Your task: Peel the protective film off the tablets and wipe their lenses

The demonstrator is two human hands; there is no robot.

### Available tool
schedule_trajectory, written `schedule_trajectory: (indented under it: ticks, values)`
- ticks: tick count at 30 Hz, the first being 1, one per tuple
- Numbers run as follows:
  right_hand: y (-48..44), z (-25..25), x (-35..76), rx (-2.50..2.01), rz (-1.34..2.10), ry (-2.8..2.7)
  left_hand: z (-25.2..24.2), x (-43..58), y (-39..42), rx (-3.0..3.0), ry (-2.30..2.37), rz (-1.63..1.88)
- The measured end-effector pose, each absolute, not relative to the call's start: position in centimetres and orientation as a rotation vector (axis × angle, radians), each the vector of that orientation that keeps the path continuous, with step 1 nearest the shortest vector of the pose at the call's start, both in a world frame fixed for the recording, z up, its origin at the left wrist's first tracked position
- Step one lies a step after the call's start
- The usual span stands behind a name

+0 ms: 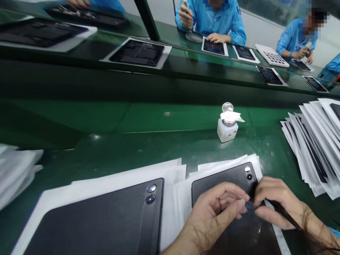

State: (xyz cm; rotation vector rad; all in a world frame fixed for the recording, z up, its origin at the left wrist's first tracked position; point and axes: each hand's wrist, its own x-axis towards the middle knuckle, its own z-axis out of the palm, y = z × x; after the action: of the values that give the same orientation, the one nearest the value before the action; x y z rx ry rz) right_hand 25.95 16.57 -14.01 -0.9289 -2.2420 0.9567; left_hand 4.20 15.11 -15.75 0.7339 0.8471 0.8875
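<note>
My left hand is closed in a pinch above a black tablet-like panel. A thin clear edge shows at its fingertips, too fine to name. Close beside it, my right hand has its thumb and forefinger near those fingertips. A slim black tool, shaped like tweezers, lies in the right hand and points back toward the wrist. The panel under my hands has two round camera rings near its top corner and rests on white sheets. A second black panel with two camera rings lies to the left on white sheets.
A white dispenser bottle with its metal lid up stands behind the panels. A leaning stack of sheets and panels is at the right, more white sheets at the left. Beyond runs a raised bench with several devices; people in blue work there.
</note>
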Motion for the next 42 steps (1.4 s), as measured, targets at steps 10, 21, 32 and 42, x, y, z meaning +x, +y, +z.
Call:
schedule_trajectory:
  ticks: [10,21,32,42]
  values:
    - [18.2,-15.5,26.7,-1.156,0.712,-1.871,-17.0,4.6,14.9,0.734,0.881,0.888]
    - [15.2,-14.1,26.3,-0.944,1.394,-1.427,-15.8,4.5,15.3,0.774,0.935,0.842]
    - [14.5,-13.7,25.7,-1.004,1.230,-1.533,-15.7,4.6,15.2,0.803,1.034,0.805]
    - [14.7,-13.4,25.3,-1.022,1.198,-1.545,-16.0,4.6,14.9,0.821,1.026,0.857]
